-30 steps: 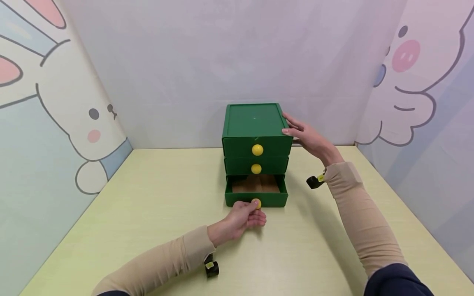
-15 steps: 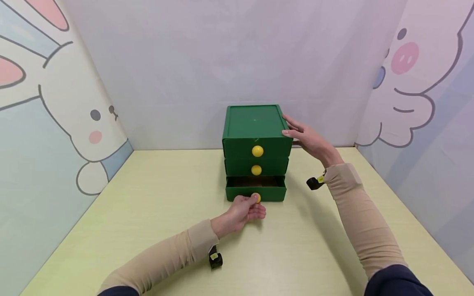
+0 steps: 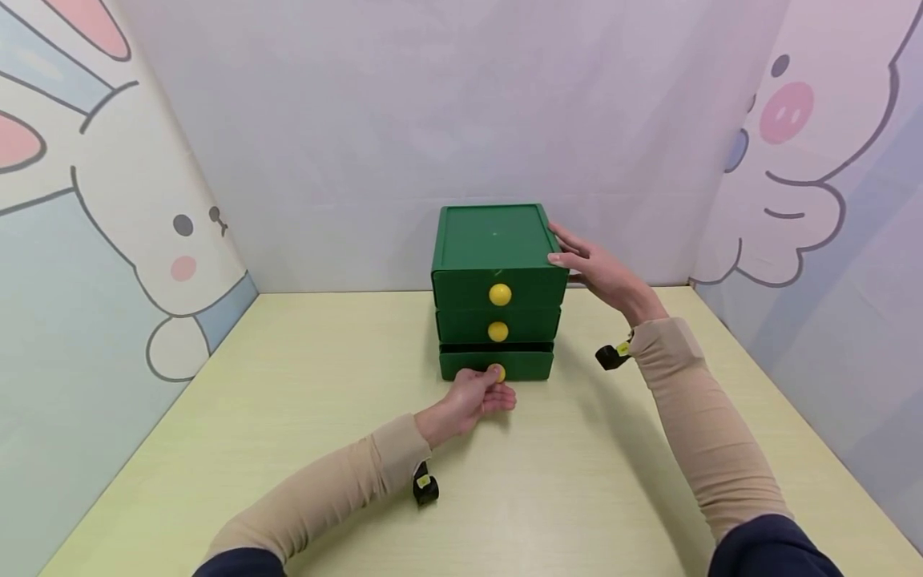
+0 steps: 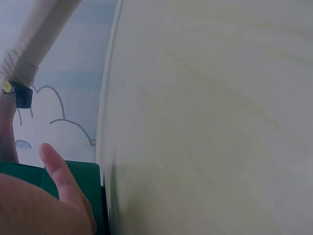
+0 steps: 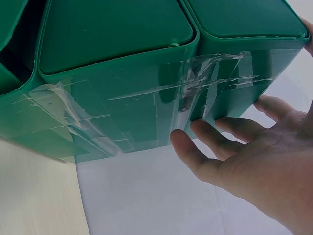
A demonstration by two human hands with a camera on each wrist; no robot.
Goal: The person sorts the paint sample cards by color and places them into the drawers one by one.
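A green three-drawer box with yellow knobs stands on the table in the head view. Its bottom drawer sticks out slightly, while the upper two are in. My left hand pinches the bottom drawer's yellow knob, thumb on it; the other fingers extend below. In the left wrist view, one finger lies straight in front of the green box. My right hand rests against the box's right upper edge and side. The right wrist view shows spread fingers beside the taped side.
The pale yellow table surrounds the box. Behind it is a whitish back wall. Side panels carry cartoon animals, a rabbit on the left and a pink-nosed figure on the right.
The bottom drawer has slid inward, and its brown inside has gone out of sight. My left hand has moved forward with the knob. My right hand has stayed at the box's side.
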